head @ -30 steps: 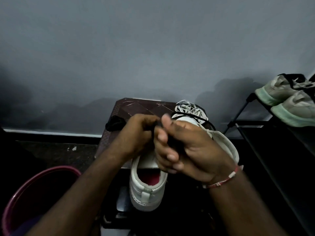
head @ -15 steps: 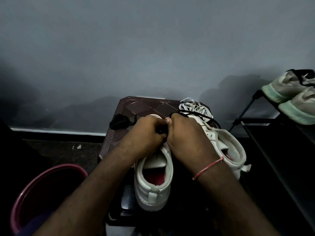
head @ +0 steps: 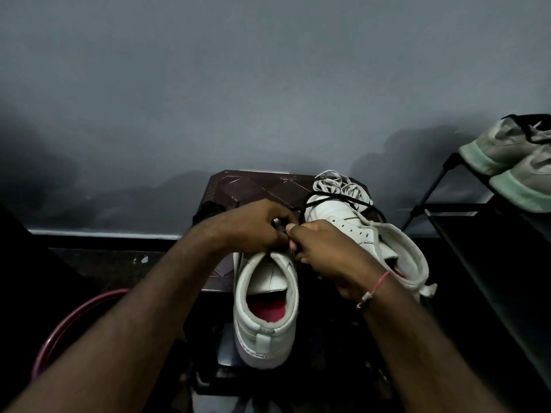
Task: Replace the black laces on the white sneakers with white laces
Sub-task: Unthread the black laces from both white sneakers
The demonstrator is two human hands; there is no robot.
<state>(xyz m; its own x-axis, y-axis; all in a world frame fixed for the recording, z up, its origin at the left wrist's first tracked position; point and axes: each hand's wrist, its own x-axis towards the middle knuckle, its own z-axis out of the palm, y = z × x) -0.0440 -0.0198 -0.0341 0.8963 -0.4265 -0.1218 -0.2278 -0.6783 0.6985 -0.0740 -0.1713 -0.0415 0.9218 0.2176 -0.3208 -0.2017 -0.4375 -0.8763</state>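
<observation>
Black lace (head: 351, 201) meets both hands at frame centre — left hand (head: 253, 228) and right hand (head: 325, 254) pinch it together above the sneaker (head: 265, 311).

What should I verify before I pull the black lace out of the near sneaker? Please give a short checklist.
1. Right hand pinches black lace: ok.
2. Left hand grip on near sneaker: cannot tell, fingertips hidden.
3. Lace runs free: not ok, it loops over the second sneaker.
4. White laces at hand: ok, piled on the stool.
5. Remaining eyelets: cannot tell, hands cover them.
</observation>
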